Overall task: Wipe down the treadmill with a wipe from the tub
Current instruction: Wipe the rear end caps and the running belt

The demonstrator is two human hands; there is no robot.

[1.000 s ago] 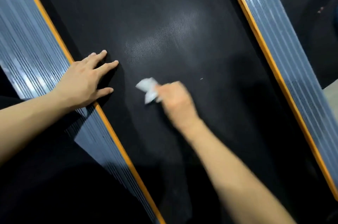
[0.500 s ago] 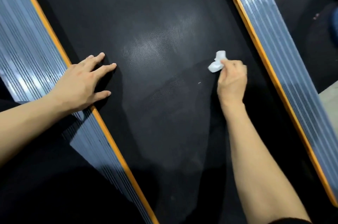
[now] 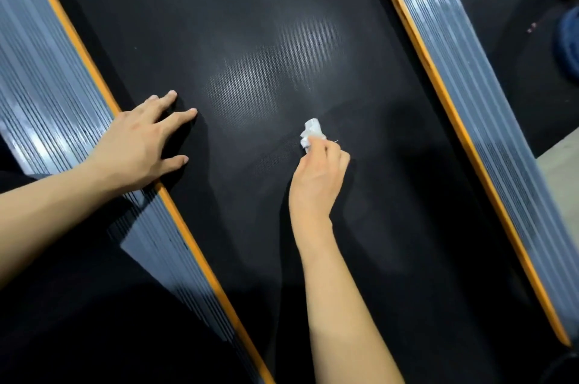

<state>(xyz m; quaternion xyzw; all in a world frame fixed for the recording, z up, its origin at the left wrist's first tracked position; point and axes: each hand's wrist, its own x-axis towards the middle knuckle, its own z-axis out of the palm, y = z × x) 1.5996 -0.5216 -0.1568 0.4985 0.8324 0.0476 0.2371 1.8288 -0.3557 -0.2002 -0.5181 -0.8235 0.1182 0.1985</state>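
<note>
2 hands meet the textured black belt: right hand pinches crumpled wipe.

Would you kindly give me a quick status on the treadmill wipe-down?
Left hand flat, spanning rail edge and belt. Right hand pinching crumpled wipe mid-belt. Nothing in the way.

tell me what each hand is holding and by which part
The right hand pinches a crumpled white wipe by its near end at the fingertips. The left hand holds nothing, lying flat on the treadmill belt.
</note>
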